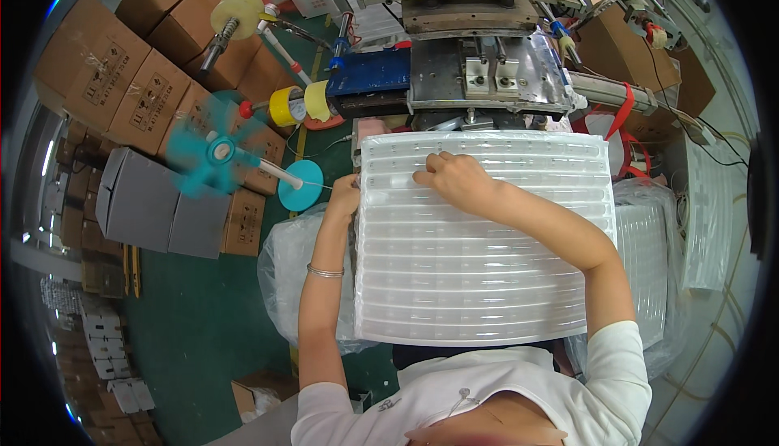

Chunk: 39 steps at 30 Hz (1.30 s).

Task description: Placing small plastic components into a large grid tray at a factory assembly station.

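Note:
A wide white, translucent plastic tray [479,284] with many parallel ribs lies in front of my body. My left hand [345,196] is closed right at its far left edge; what the fingers grip is hidden. Over the upper left rows of the tray, my right hand [459,181] has its fingers curled and pinched together, fingertips close to one of the channels. Anything between them is too small to make out. My right forearm crosses above the tray's right part.
Beyond the tray stands a metal machine [487,81] with a blue block [369,70] and a yellow tape roll [286,107]. A turquoise fan [219,150] is at the left, before stacked cartons [105,64]. Bagged ribbed trays [645,259] lie at the right.

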### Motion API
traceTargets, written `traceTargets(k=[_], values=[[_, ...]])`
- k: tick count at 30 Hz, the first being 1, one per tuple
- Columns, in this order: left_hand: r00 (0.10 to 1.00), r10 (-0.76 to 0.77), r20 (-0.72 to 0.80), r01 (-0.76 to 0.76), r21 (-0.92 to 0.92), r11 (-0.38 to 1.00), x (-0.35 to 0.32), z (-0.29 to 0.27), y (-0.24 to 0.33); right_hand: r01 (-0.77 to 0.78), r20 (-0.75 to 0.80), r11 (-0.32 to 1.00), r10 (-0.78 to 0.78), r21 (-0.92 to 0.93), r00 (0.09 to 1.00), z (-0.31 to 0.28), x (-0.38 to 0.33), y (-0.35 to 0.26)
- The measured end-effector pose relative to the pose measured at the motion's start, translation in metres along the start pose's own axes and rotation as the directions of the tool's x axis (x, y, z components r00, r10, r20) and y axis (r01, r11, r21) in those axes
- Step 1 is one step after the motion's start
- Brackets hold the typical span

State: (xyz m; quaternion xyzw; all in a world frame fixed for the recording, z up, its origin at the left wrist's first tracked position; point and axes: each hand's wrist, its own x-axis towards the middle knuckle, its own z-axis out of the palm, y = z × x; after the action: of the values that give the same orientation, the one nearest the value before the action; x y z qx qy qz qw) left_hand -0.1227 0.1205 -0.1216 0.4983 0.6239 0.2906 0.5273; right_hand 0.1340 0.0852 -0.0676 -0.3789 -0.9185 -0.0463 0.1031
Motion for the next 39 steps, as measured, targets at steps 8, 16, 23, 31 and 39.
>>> traceTargets(k=[8,16,23,31,39], values=[[0.940,0.113,-0.322,-0.149,-0.090,0.985,-0.002,-0.015,-0.003,-0.178,-0.159,0.826,0.305,0.536,0.939,-0.046,-0.022,0.016],[0.447,0.893,-0.056,-0.708,0.589,0.391,-0.043,0.077,0.129,-0.272,-0.120,0.519,0.601,0.811,0.790,-0.084,-0.073,0.070],[0.352,0.928,0.123,-0.576,0.810,0.111,-0.004,0.131,0.222,-0.260,-0.366,0.657,0.656,0.707,0.660,-0.112,-0.078,0.087],[0.398,0.912,0.094,-0.668,0.711,0.218,-0.003,0.146,0.220,-0.277,-0.684,0.909,0.416,0.311,0.599,-0.108,-0.028,0.106],[0.421,0.906,0.044,-0.703,0.647,0.295,-0.049,0.079,0.165,-0.444,-0.598,0.893,0.393,0.067,0.699,-0.087,0.006,0.141]])
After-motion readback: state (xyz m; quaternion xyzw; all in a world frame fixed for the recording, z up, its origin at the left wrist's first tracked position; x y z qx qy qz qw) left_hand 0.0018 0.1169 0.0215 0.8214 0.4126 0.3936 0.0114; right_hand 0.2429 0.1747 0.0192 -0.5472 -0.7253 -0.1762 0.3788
